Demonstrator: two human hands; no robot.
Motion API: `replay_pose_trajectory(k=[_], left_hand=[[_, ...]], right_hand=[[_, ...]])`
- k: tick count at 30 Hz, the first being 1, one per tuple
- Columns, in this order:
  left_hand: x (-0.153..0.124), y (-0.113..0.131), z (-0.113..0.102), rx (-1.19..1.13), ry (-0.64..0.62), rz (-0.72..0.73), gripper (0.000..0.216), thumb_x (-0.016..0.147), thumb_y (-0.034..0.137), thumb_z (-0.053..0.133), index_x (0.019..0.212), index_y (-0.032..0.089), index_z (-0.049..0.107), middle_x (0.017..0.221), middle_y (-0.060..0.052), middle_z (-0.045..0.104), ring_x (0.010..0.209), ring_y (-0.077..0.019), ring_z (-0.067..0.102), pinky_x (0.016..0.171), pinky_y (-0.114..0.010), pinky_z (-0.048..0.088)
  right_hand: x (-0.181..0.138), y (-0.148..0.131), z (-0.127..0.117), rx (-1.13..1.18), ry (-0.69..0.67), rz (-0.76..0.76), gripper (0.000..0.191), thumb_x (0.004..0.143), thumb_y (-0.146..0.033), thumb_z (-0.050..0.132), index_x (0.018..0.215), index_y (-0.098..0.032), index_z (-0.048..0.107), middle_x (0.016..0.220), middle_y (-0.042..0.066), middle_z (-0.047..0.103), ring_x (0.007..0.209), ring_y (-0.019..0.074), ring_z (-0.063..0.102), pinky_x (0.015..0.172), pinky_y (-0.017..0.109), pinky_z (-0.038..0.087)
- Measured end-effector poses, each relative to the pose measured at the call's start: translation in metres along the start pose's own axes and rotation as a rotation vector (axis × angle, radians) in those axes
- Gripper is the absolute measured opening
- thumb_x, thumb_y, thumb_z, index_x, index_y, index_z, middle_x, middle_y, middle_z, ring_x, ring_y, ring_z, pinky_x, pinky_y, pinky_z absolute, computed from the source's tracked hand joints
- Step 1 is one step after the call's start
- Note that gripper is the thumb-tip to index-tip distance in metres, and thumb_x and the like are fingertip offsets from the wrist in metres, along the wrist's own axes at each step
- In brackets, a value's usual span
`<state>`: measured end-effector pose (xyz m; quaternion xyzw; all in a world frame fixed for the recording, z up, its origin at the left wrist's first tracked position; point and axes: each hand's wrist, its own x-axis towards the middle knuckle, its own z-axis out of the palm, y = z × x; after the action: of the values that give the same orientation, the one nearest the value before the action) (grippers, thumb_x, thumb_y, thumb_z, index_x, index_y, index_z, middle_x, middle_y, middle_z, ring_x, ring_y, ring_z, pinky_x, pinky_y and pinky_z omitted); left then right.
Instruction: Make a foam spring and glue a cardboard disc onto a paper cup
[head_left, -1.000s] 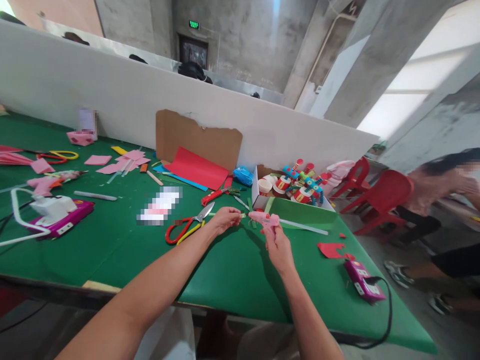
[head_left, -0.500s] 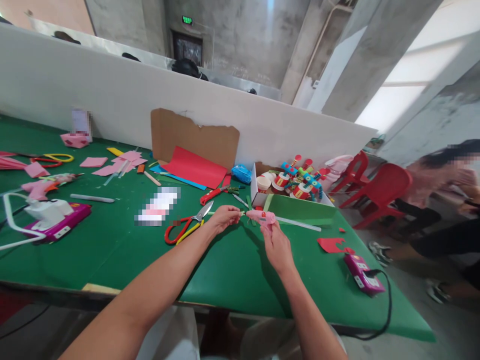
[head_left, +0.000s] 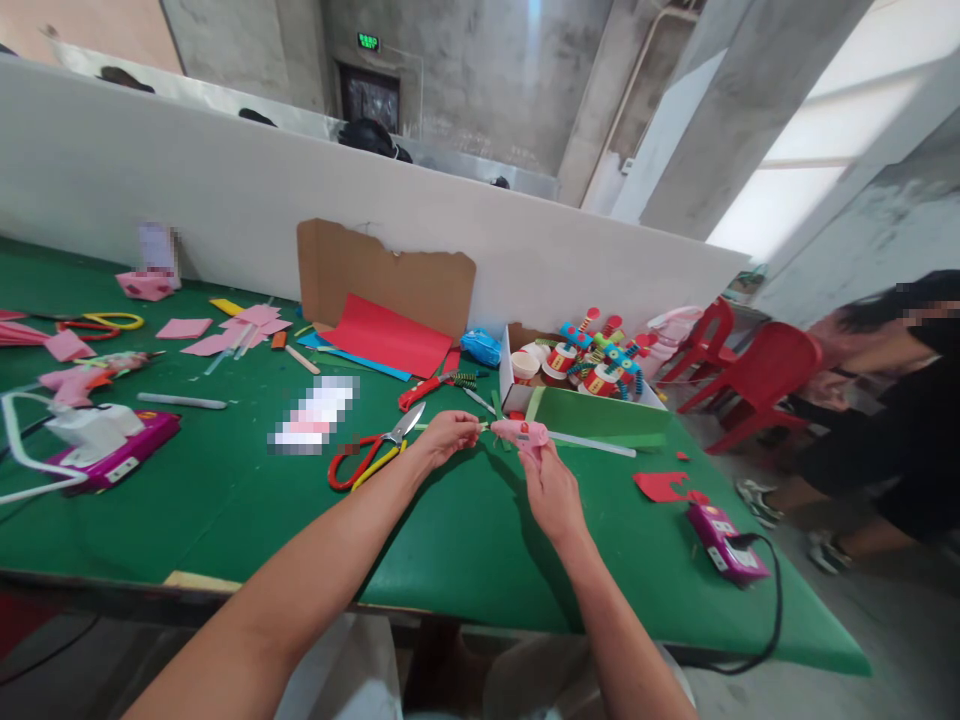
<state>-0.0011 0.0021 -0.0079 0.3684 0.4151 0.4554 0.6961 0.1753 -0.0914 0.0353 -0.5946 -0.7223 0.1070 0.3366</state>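
Observation:
My right hand (head_left: 553,490) grips a pink hot glue gun (head_left: 523,433), its nozzle aimed left at my other hand. A long translucent glue stick (head_left: 596,444) juts from the gun's rear. My left hand (head_left: 450,437) is pinched around a thin pale green strip (head_left: 421,428), whose tip shows close to the nozzle; whether they touch I cannot tell. Just left of that hand lie red-and-yellow-handled scissors (head_left: 367,455), blades apart. Behind the fingers are a red-handled tool (head_left: 420,391) and some green paper pieces (head_left: 501,404).
A white box (head_left: 506,375) holds paper cups and colourful spring-armed figures. Red paper (head_left: 397,338) leans by a cardboard flap (head_left: 386,270). Purple power strips (head_left: 726,545) sit at both sides, one cable crossing the right edge. Another glue gun (head_left: 79,382) lies left. A person stands at right.
Both hands keep almost the same pose, the glue gun nozzle still beside the strip. The view shifts slightly. At right, the person in dark clothing has moved left, nearer the red chairs.

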Motion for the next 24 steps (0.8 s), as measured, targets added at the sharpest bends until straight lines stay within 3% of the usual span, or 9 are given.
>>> replay_pose_trajectory(k=[15,17,19,21,24], left_hand=[[0.000,0.000,0.001,-0.011,0.009,-0.012,0.027,0.052,0.014,0.082,0.063,0.012,0.057,0.050,0.002,0.057,0.045,-0.0067,0.051,0.050,-0.021,0.040],[0.000,0.000,0.000,-0.023,0.007,-0.022,0.028,0.052,0.015,0.083,0.063,0.012,0.057,0.051,0.002,0.057,0.045,-0.0064,0.051,0.049,-0.020,0.039],[0.000,0.000,-0.001,-0.049,0.010,-0.033,0.029,0.052,0.015,0.084,0.064,0.012,0.057,0.052,0.002,0.058,0.046,-0.0065,0.052,0.050,-0.020,0.041],[0.000,0.002,-0.001,-0.088,0.018,-0.045,0.028,0.053,0.013,0.083,0.065,0.012,0.058,0.053,0.002,0.059,0.047,-0.0068,0.053,0.051,-0.021,0.043],[-0.003,0.006,-0.001,-0.160,0.015,-0.066,0.024,0.056,0.008,0.080,0.066,0.012,0.058,0.053,0.001,0.059,0.048,-0.0073,0.054,0.052,-0.021,0.045]], right_hand=[[-0.001,-0.002,-0.002,0.018,0.015,0.066,0.043,0.091,-0.036,0.036,0.125,-0.017,0.053,0.128,0.015,0.059,0.117,0.0270,0.058,0.091,0.036,0.048],[-0.001,0.000,-0.002,0.081,0.033,0.126,0.041,0.089,-0.038,0.041,0.121,-0.017,0.055,0.117,0.015,0.065,0.105,0.0261,0.064,0.083,0.034,0.050],[-0.001,0.004,-0.001,0.228,0.032,0.238,0.041,0.087,-0.044,0.044,0.116,-0.016,0.057,0.097,0.011,0.071,0.079,0.0216,0.067,0.067,0.031,0.051],[-0.001,0.010,0.000,0.478,0.036,0.372,0.043,0.083,-0.052,0.049,0.106,-0.018,0.058,0.082,0.006,0.070,0.052,0.0135,0.057,0.050,0.026,0.046],[-0.001,0.024,-0.003,0.881,0.031,0.533,0.041,0.069,-0.055,0.067,0.084,-0.018,0.058,0.076,0.002,0.067,0.040,0.0053,0.042,0.041,0.022,0.041]])
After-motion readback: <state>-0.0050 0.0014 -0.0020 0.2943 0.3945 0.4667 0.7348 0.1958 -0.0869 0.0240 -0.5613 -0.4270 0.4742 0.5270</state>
